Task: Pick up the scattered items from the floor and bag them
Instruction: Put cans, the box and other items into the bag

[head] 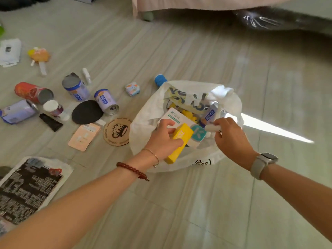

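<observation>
A white plastic bag [143, 123] sits open on the pale wood-grain floor [197, 203], its mouth turned up toward the camera. The left hand [164, 139] reaches over the bag's near rim with fingers curled around a yellow box [179, 141], which is tilted with its upper end inside the mouth and its lower end outside, over the near rim. The right hand [231, 137] is closed in a pinch on the bag's right edge, holding a bunched bit of the white plastic between thumb and fingers. Inside the bag lie a white and teal box [181, 118] just behind the yellow one, a yellow rubber duck [188, 114] and a purple and blue carton [212, 114]. More items lie scattered on the floor to the left of the bag: a round cork coaster [116, 132] printed with a mug, touching the bag's left side; a pink sachet [84, 136] beside it; a black disc [87, 112]; a black tube [51, 122]; two purple cans [106, 101], one upright with a torn lid and one on its side; a red can [30, 92] on its side; a small jar with a white lid [53, 106]; and a small tin [133, 88]. A blue spool [160, 79] rests against the bag's far side. A black printed bag [27, 189] lies flat at the floor's near left.
</observation>
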A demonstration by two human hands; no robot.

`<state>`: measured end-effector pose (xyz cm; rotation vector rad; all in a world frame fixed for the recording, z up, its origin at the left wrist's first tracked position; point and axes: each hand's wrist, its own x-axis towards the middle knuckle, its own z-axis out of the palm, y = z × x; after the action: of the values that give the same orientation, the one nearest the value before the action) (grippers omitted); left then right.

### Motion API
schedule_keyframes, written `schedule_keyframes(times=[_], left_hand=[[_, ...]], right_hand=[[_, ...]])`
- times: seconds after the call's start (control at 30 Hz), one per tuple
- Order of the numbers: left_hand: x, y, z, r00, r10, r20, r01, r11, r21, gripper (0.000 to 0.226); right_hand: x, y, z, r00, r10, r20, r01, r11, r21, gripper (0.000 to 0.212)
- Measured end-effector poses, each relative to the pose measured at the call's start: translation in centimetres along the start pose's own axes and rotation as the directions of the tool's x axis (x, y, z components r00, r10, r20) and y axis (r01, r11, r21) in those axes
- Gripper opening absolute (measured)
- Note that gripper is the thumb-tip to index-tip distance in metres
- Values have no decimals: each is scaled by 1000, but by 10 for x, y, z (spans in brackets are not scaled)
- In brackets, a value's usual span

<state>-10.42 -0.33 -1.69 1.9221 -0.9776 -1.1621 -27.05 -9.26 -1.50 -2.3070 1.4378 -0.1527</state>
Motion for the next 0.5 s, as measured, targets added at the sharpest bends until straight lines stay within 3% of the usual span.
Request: schedule_keyframes(times=[0.1,0.17,0.27,0.33,0.43,0.5], left_hand=[[9,4,14,966,227,-126,-185,943,278,35],[11,3,18,943,304,-136,-229,887,401,33],[4,-11,22,945,327,-7,-274,802,531,34],[-4,-24,24,939,334,78,-317,759,569,36],[-13,-35,25,925,357,132,-369,759,536,35],[-14,-42,28,899,385,208,-432,710,556,31]], right_hand=[[-4,10,-5,999,11,52,-7,997,-74,28],[-7,17,-3,977,-42,208,81,980,-180,26],[-14,26,0,853,-93,513,260,929,-263,27],[-15,33,-2,778,-62,626,302,909,-286,27],[-12,40,-8,753,-15,658,284,909,-305,29],[-10,40,-7,813,-41,581,284,899,-334,28]])
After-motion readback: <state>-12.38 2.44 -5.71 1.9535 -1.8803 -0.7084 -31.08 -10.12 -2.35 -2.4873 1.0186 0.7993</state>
